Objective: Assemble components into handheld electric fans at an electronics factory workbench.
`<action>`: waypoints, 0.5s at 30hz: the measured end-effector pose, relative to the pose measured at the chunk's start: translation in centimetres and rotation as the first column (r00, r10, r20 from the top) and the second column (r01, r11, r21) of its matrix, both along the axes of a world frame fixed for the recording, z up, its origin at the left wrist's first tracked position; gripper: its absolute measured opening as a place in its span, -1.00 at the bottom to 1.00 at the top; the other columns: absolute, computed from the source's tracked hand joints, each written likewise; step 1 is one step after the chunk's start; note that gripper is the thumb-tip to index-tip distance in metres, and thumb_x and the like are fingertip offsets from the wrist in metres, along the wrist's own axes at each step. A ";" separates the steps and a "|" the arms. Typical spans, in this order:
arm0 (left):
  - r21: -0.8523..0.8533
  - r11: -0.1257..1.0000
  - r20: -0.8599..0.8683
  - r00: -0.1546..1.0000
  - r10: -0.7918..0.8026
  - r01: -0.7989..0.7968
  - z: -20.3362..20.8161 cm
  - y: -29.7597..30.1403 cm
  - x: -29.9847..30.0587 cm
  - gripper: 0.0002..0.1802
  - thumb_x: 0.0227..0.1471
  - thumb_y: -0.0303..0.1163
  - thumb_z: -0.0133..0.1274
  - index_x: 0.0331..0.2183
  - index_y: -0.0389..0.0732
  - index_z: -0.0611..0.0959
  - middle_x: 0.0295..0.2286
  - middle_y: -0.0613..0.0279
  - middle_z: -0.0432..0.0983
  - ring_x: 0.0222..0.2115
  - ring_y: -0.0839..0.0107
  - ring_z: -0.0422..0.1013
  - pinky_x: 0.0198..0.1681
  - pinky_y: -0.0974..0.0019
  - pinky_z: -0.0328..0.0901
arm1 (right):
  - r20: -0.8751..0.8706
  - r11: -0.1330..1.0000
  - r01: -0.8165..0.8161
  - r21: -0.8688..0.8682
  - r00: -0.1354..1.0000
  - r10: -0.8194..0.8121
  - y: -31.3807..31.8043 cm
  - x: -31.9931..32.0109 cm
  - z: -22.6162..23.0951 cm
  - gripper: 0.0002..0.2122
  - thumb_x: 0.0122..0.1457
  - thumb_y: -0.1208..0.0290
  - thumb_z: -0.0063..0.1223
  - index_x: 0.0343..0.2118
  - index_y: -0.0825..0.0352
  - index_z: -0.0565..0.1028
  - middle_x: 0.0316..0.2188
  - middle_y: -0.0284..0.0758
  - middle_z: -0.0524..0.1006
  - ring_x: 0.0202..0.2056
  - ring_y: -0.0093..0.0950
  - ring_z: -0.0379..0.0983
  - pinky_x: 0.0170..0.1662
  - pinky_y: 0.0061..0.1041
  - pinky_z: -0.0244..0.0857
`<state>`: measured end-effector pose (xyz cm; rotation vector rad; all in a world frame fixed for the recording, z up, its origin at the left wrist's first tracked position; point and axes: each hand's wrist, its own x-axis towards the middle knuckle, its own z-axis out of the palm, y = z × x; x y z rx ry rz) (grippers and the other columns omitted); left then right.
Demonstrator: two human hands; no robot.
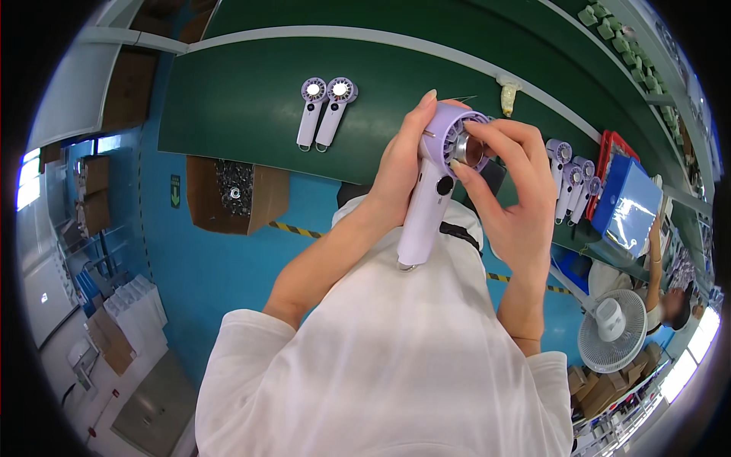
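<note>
A light purple handheld fan [421, 217] is held up in front of me, its round head upward and its handle slanting down toward my shirt. My left hand [397, 167] is closed around the fan's head and upper handle from the left. At the open face of the head, my right hand [525, 179] pinches a shiny round metal cap [470, 151] between thumb and fingers. The cap sits against the fan's centre; whether it is seated there I cannot tell. A dark round button and a metal loop show on the handle.
Two similar purple fans [333, 114] lie on the green table [236, 91]; several more [565, 183] lie at right, beside a red tray [607, 148] and blue bin [630, 202]. A cardboard box [268, 199] stands below the table, left. A white standing fan [611, 320] and another person [656, 305] are at right.
</note>
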<state>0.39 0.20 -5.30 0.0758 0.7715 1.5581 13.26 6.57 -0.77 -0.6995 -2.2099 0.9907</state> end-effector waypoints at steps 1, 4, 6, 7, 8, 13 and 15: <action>0.012 1.000 0.008 1.000 0.001 -0.001 0.1 0.0 0.0 -0.48 0.24 0.12 -0.20 -0.13 -0.11 0.54 -0.32 0.26 0.54 -0.31 0.45 0.47 -0.27 0.35 0.36 | 0.001 1.000 0.000 0.000 1.000 0.000 0.0 0.0 0.0 -0.61 -0.10 0.66 0.31 -0.12 0.34 0.54 -0.20 -0.27 0.46 -0.23 -0.36 0.46 -0.21 -0.47 0.37; 0.006 1.000 0.004 1.000 0.004 -0.004 0.1 0.0 0.2 -0.48 0.24 0.13 -0.21 -0.13 -0.11 0.54 -0.31 0.26 0.54 -0.30 0.46 0.46 -0.25 0.36 0.36 | -0.008 1.000 0.005 -0.008 1.000 -0.005 0.0 0.1 0.1 -0.61 -0.10 0.65 0.32 -0.12 0.33 0.55 -0.20 -0.28 0.46 -0.23 -0.37 0.46 -0.22 -0.48 0.37; -0.019 1.000 0.016 1.000 0.016 -0.016 0.3 0.1 0.3 -0.47 0.24 0.14 -0.21 -0.14 -0.11 0.54 -0.33 0.26 0.55 -0.32 0.45 0.47 -0.29 0.35 0.36 | 0.018 1.000 0.005 0.029 1.000 -0.006 0.0 0.1 0.3 -0.60 -0.10 0.64 0.32 -0.12 0.33 0.55 -0.22 -0.28 0.48 -0.25 -0.38 0.47 -0.23 -0.50 0.38; -0.045 0.999 0.028 0.999 0.026 -0.025 0.4 0.1 0.4 -0.47 0.24 0.15 -0.21 -0.14 -0.10 0.55 -0.34 0.25 0.55 -0.35 0.44 0.48 -0.32 0.35 0.37 | 0.018 1.000 0.004 0.029 1.000 -0.005 0.0 0.1 0.2 -0.60 -0.10 0.64 0.32 -0.12 0.33 0.55 -0.22 -0.28 0.48 -0.25 -0.38 0.47 -0.23 -0.50 0.38; -0.045 0.999 0.029 0.999 0.028 -0.026 0.2 0.1 0.3 -0.47 0.24 0.15 -0.21 -0.14 -0.10 0.55 -0.34 0.25 0.55 -0.35 0.44 0.48 -0.32 0.35 0.37 | -0.001 1.000 0.012 0.000 1.000 -0.012 0.0 0.1 0.2 -0.61 -0.11 0.63 0.33 -0.13 0.33 0.56 -0.23 -0.29 0.48 -0.24 -0.38 0.48 -0.23 -0.50 0.37; -0.019 0.999 0.070 0.997 -0.028 0.030 -0.2 0.0 0.2 -0.45 0.21 0.19 -0.21 -0.18 -0.09 0.55 -0.42 0.24 0.55 -0.47 0.43 0.48 -0.48 0.33 0.35 | -0.007 0.998 0.041 -0.039 0.999 -0.041 0.1 0.4 -0.1 -0.64 -0.12 0.62 0.34 -0.18 0.32 0.58 -0.27 -0.30 0.49 -0.24 -0.39 0.45 -0.26 -0.51 0.36; -0.017 0.999 0.087 0.996 -0.033 0.035 0.0 0.1 0.3 -0.45 0.21 0.19 -0.21 -0.18 -0.09 0.55 -0.42 0.26 0.55 -0.47 0.44 0.48 -0.49 0.33 0.35 | 0.022 0.993 0.058 0.103 0.998 -0.060 0.3 0.4 -0.2 -0.66 -0.14 0.60 0.36 -0.21 0.31 0.60 -0.27 -0.32 0.49 -0.26 -0.39 0.42 -0.27 -0.49 0.35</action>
